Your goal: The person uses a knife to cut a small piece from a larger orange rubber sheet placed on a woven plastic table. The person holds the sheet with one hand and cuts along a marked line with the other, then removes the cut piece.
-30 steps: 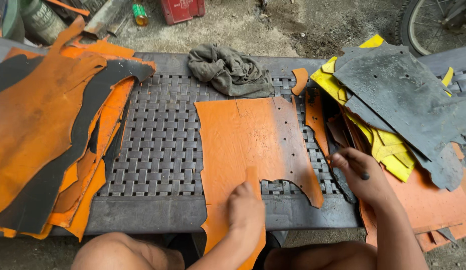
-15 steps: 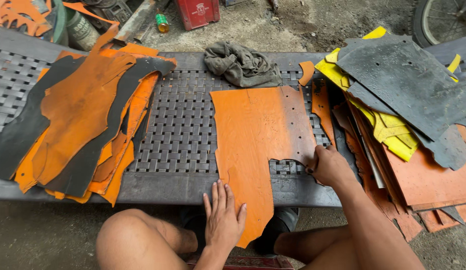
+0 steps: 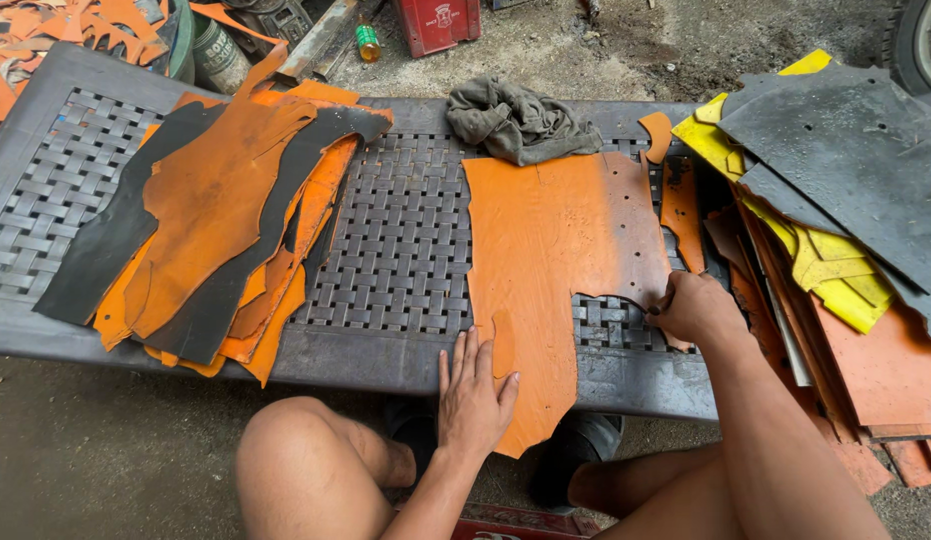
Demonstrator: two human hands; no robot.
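Since a moment ago the left hand (image 3: 476,395) has slid a little up the near edge of the orange leather sheet (image 3: 551,260), and the right hand (image 3: 691,305) has stayed at the sheet's notched right edge; the sheet itself lies about where it was. That sheet is spread flat across the middle of the woven grey surface (image 3: 396,250), its lower tongue hanging over the front rim. The left hand rests palm down on that tongue, fingers (image 3: 464,350) spread apart and flat, gripping nothing. The right hand's fingers are curled together, pinched on the ragged edge of the sheet. To the left lies a pile of orange and black leather cut-offs (image 3: 206,230), well apart from the sheet. A crumpled grey rag (image 3: 516,122) touches the sheet's far edge. On the right, a stack of dark grey, yellow and orange sheets (image 3: 836,200) crowds the surface's end, just beside the right hand. Bare knees show below the front rim.
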